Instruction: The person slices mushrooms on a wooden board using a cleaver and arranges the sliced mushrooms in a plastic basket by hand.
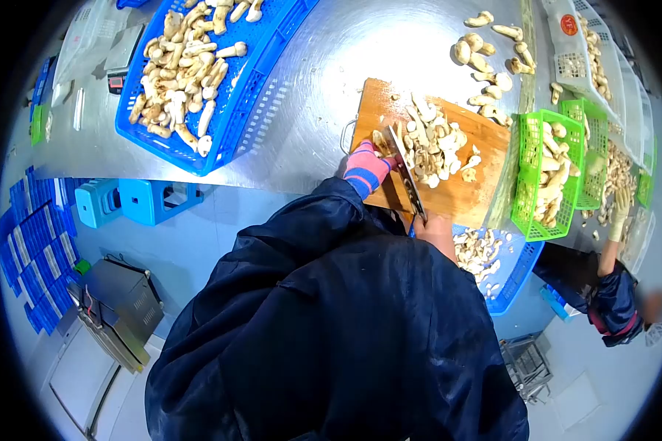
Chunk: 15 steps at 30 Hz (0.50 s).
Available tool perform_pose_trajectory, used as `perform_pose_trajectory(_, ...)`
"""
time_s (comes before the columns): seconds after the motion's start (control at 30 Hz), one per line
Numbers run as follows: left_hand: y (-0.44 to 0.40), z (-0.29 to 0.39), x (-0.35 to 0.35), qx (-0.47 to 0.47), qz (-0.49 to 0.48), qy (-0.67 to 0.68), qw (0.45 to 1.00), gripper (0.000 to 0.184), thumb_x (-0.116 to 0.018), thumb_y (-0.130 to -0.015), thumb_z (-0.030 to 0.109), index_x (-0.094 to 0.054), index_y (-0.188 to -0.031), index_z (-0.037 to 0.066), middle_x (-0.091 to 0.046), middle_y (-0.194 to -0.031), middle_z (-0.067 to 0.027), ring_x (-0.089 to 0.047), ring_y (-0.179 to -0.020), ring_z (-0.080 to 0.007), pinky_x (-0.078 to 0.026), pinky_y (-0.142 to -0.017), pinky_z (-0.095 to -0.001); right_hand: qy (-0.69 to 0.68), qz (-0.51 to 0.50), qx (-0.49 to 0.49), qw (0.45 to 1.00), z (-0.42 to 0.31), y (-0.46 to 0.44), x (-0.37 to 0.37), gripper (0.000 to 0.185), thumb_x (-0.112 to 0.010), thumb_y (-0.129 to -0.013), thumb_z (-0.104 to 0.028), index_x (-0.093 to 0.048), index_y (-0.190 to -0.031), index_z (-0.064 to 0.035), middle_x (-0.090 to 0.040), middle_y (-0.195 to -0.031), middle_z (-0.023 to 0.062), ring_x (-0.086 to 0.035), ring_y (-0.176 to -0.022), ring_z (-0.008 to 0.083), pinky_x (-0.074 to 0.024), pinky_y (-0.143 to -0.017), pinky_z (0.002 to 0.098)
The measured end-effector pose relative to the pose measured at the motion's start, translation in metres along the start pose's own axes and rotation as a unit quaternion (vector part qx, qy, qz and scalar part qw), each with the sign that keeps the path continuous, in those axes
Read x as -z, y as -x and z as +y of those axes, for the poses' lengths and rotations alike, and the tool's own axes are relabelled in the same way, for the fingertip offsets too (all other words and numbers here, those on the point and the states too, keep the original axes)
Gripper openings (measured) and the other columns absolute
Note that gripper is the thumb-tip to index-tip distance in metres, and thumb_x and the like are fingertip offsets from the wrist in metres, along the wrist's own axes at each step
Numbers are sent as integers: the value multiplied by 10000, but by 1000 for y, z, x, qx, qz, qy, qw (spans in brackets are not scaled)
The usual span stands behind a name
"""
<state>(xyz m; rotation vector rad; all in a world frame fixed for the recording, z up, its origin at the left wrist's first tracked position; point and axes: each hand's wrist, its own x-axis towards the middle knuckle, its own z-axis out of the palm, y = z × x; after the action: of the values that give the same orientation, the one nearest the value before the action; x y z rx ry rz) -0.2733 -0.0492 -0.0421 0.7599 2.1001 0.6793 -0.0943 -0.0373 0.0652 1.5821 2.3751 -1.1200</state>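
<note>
A wooden cutting board lies on the steel table in front of me, with a pile of sliced mushrooms on it. My left hand, in a pink and blue striped glove, is closed on a mushroom at the board's left side. My bare right hand grips a knife by its handle near the board's front edge. The blade slants across the board between the gloved fingers and the slices, close beside the held mushroom.
Whole mushrooms fill part of a blue crate at the left. Right of the board stands a green basket of mushrooms; loose ones lie behind. Below the board, a blue crate holds pieces. Another person works at far right.
</note>
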Motion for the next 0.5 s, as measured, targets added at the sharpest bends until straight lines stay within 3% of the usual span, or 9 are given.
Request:
perform_pose_trajectory(0.1, -1, 0, 0, 16, -2, -20, 1000, 491, -706, -668, 376, -527, -941, 9, -607, -887, -197, -585, -846, -355, -470, -746, -398, 21, -18, -68, 997, 0, -7, -10, 248, -525, -795, -183, -606, -764, 49, -576, -732, 278, -558, -685, 440, -442, -653, 494)
perform_pose_trajectory(0.3, -5, -18, 6, 56, -84, 62, 993, 523, -710, -665, 369, -492, -973, 7, -606, -818, -190, -596, -799, -337, -475, -722, -398, 7, 36, 14, 999, 10, -63, -48, 259, -558, -773, -191, -593, -748, 64, -562, -652, 275, -568, -657, 426, -452, -635, 482)
perform_pose_trajectory(0.37, -2, -11, 14, 63, -74, 42, 994, 571, -732, -654, 370, -487, -1016, 2, -603, -869, -197, -595, -844, -321, -469, -746, -387, -128, -11, -95, 987, 11, -64, -35, 249, -570, -758, -174, -588, -708, 69, -551, -608, 267, -572, -636, 416, -455, -611, 466)
perform_pose_trajectory(0.43, 6, 6, 18, 33, -12, -37, 999, 589, -737, -654, 379, -487, -1032, 3, -600, -912, -196, -593, -875, -316, -465, -761, -380, -285, -84, -233, 926, 19, -66, -27, 245, -573, -754, -175, -594, -705, 64, -557, -615, 264, -578, -645, 410, -459, -611, 453)
perform_pose_trajectory(0.47, 3, 2, 14, 11, -20, -28, 999, 570, -721, -661, 365, -503, -1056, 17, -591, -987, -194, -582, -919, -322, -461, -786, -382, -275, -71, -251, 925, 21, -62, -25, 269, -562, -761, -192, -598, -709, 70, -564, -643, 272, -576, -662, 416, -456, -613, 446)
perform_pose_trajectory(0.5, 2, 3, 17, -10, -28, -62, 998, 545, -718, -661, 347, -505, -1043, 20, -592, -979, -188, -580, -913, -329, -462, -788, -388, -233, -41, -205, 950, 24, -58, -26, 273, -557, -764, -194, -598, -712, 71, -563, -648, 274, -573, -664, 422, -453, -614, 450)
